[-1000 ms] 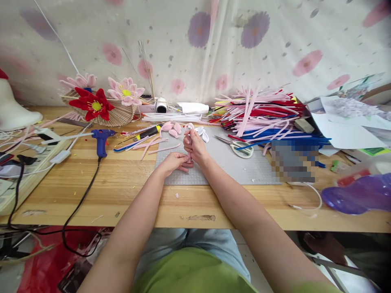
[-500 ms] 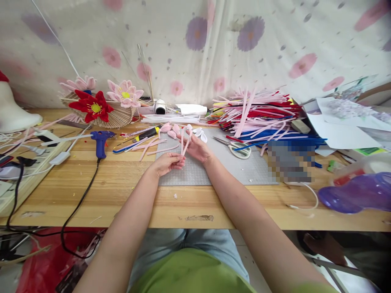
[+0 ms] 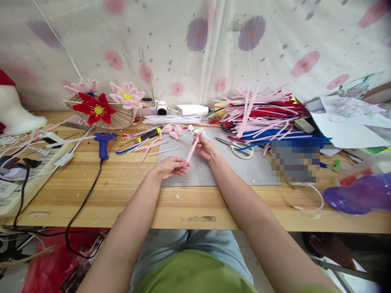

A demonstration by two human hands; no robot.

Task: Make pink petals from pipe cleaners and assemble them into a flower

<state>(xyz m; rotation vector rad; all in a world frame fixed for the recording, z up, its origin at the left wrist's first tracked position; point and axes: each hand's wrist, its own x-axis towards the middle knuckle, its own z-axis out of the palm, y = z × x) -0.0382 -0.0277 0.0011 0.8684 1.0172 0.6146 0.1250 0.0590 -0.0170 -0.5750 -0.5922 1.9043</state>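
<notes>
Pale pink pipe cleaners (image 3: 192,151) stretch side by side between my two hands, slanting up to the right over the grey cutting mat (image 3: 244,171). My left hand (image 3: 172,167) pinches their lower end. Around the upper end, the thumb and fingers of my right hand (image 3: 205,148) are closed. Just beyond the hands lie pink petal shapes (image 3: 173,131) and white petal shapes (image 3: 200,132), the latter partly hidden by my right hand. Loose short pink pipe cleaners (image 3: 169,149) rest left of them, some across the mat's edge.
Scissors (image 3: 241,148) lie on the mat at right, before a heap of pipe cleaners (image 3: 259,110). A blue glue gun (image 3: 104,144) with a black cord is at left. Behind it stand pipe-cleaner flowers (image 3: 96,109). A purple item (image 3: 357,195) sits at far right.
The pink pipe cleaners, spread in a narrow V before, now lie together. My right hand has gone from open fingers to closed around their upper end. The view has shifted slightly.
</notes>
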